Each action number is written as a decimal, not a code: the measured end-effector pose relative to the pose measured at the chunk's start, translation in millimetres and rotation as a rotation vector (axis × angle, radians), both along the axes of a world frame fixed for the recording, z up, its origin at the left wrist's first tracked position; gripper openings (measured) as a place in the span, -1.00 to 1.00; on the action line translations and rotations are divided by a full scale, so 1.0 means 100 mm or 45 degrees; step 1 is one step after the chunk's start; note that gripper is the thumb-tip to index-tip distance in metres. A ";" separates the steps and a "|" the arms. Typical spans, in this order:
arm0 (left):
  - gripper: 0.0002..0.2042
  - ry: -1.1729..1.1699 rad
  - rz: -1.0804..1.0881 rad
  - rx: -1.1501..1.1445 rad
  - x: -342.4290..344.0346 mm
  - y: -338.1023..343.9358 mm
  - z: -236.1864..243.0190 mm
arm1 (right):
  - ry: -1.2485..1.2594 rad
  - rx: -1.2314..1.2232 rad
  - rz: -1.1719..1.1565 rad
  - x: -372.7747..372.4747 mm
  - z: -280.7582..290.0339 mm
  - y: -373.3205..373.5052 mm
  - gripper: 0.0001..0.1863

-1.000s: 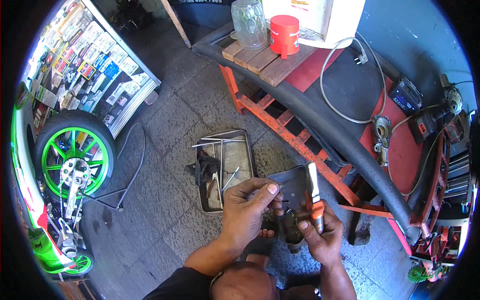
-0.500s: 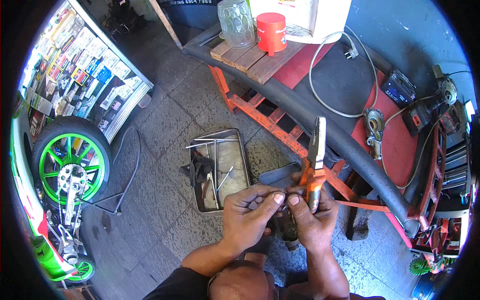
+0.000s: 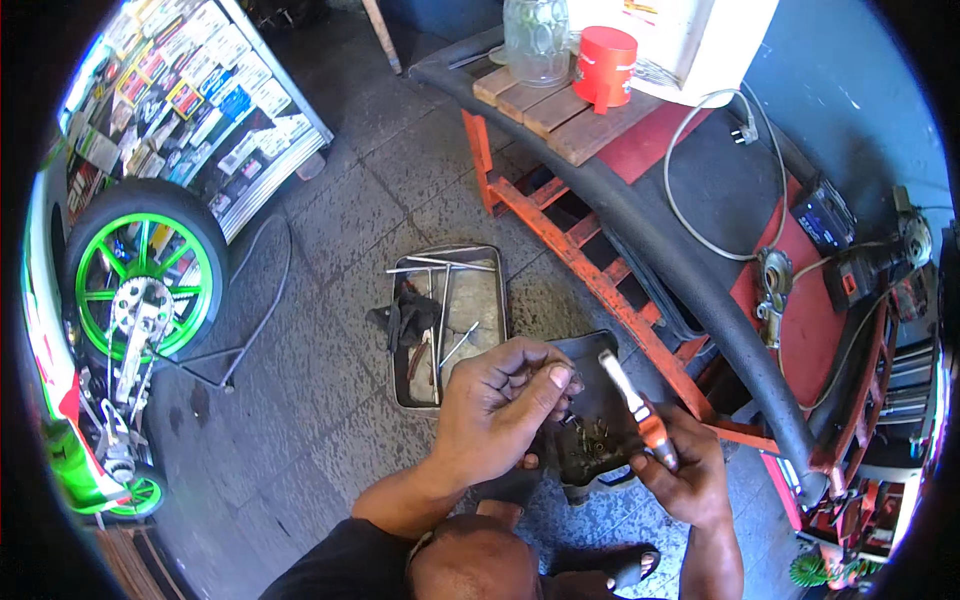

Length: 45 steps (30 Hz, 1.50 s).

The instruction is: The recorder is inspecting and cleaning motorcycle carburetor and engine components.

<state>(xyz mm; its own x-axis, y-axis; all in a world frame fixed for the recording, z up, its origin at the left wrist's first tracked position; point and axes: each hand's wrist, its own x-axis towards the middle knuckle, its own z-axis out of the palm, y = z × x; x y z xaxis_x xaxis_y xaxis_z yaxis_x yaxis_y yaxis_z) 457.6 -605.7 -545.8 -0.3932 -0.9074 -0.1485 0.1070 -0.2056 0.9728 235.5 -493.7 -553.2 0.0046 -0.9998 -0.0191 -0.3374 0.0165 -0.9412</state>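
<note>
My left hand (image 3: 505, 405) is closed, thumb pressed to the fingers. Something small and dark seems to sit in that pinch, too little to name. Right of it, my right hand (image 3: 690, 465) wraps round the orange handles of a pair of pliers (image 3: 655, 435); the metal jaws point up and to the left, apart from the left hand. Beneath and between the hands, a dark plastic tray (image 3: 596, 350) stands on the floor with several small metal parts (image 3: 592, 437) in it.
Farther off lies a metal tray (image 3: 504, 300) with rods and a black rag (image 3: 405, 318). At right stands an orange-framed bench (image 3: 575, 265) carrying a red canister (image 3: 606, 62), a glass jug (image 3: 537, 45) and a cable. A motorcycle wheel with a green rim (image 3: 150, 285) is at left.
My hands, together before, have moved apart. The right one has gone right and down with the pliers, now tipped leftward. The dark tray shows more, and the view has shifted.
</note>
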 end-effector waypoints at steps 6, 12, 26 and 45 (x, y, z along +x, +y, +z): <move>-0.85 -0.192 -0.107 -0.198 0.01 -0.02 -0.02 | 0.138 -0.007 0.009 -0.05 0.00 0.11 -0.58; -0.84 -0.271 -0.146 -0.272 0.02 -0.02 0.00 | 0.221 -0.019 0.126 -0.08 0.03 0.10 -0.59; -0.80 -0.350 -0.272 -0.240 0.04 -0.07 0.05 | 0.239 0.017 0.035 -0.04 0.01 0.14 -0.58; -0.77 -0.351 -0.233 -0.606 -0.05 -0.05 -0.12 | 0.356 -0.072 0.070 0.02 -0.06 0.17 -0.63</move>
